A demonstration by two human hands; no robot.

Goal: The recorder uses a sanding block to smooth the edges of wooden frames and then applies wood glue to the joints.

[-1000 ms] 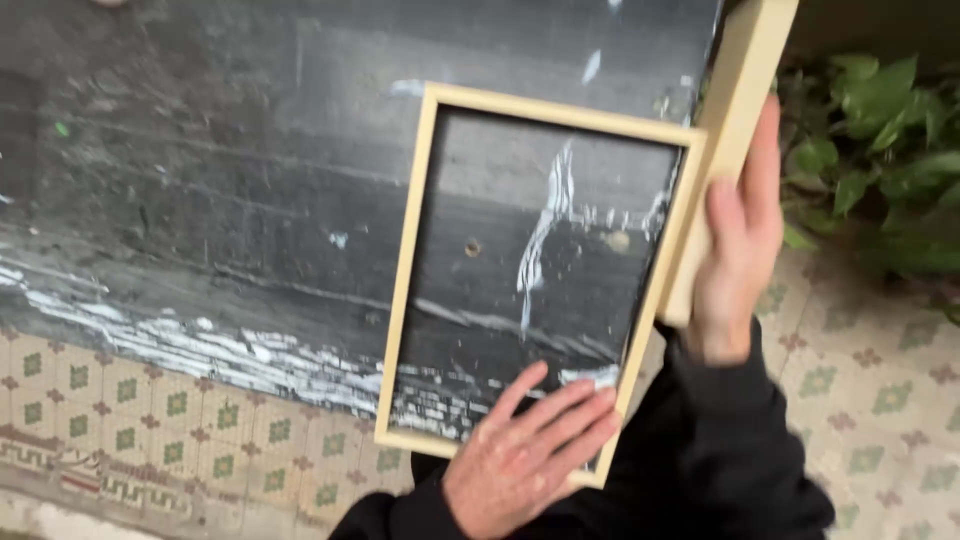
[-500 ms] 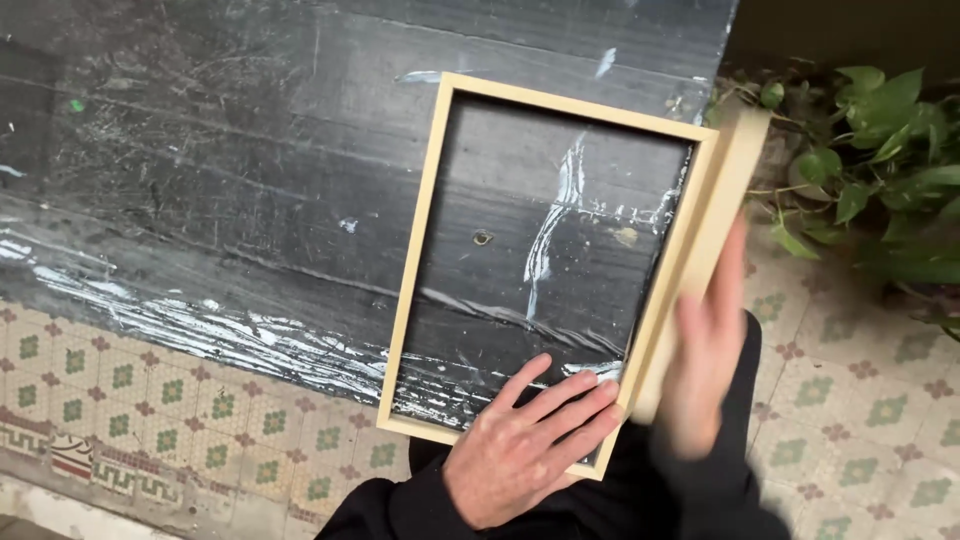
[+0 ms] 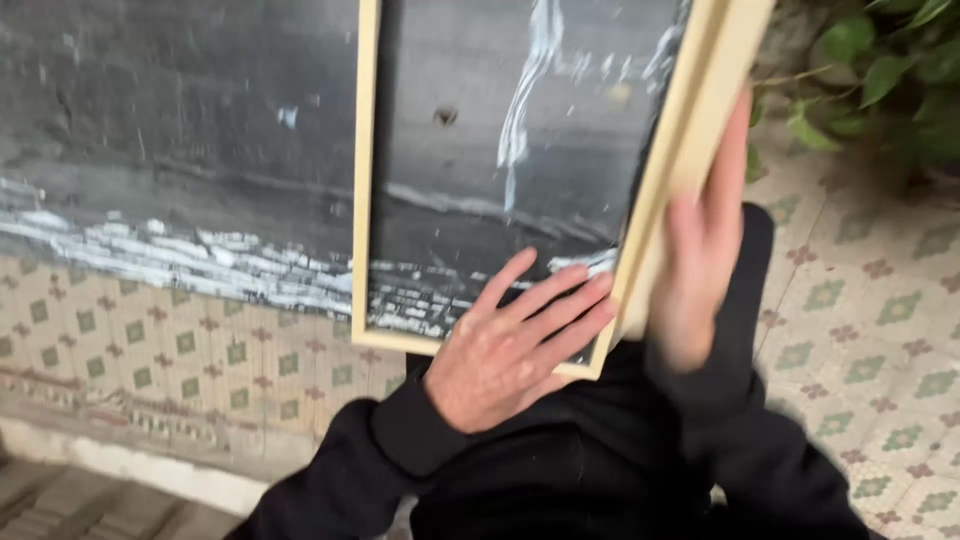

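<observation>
A light wooden frame (image 3: 365, 180) with a clear pane stands upright in front of me; the dark wall shows through it. My left hand (image 3: 510, 345) lies flat on the pane near the frame's bottom right corner, fingers spread and pointing up to the right. A second pale wooden frame piece (image 3: 715, 80) runs along the first frame's right edge. My right hand (image 3: 705, 255), blurred by motion, presses against this piece with the fingers pointing up. Both arms wear black sleeves.
Behind the frame is a dark grey wall (image 3: 150, 110) with white paint streaks, above a band of tiles with green patterns (image 3: 150, 340). A green leafy plant (image 3: 880, 70) stands at the upper right. The patterned tile floor (image 3: 880, 330) spreads on the right.
The view has closed in on the frame. My right hand slid down the outer frame piece from high up to about mid-height. My left hand stayed flat on the pane.
</observation>
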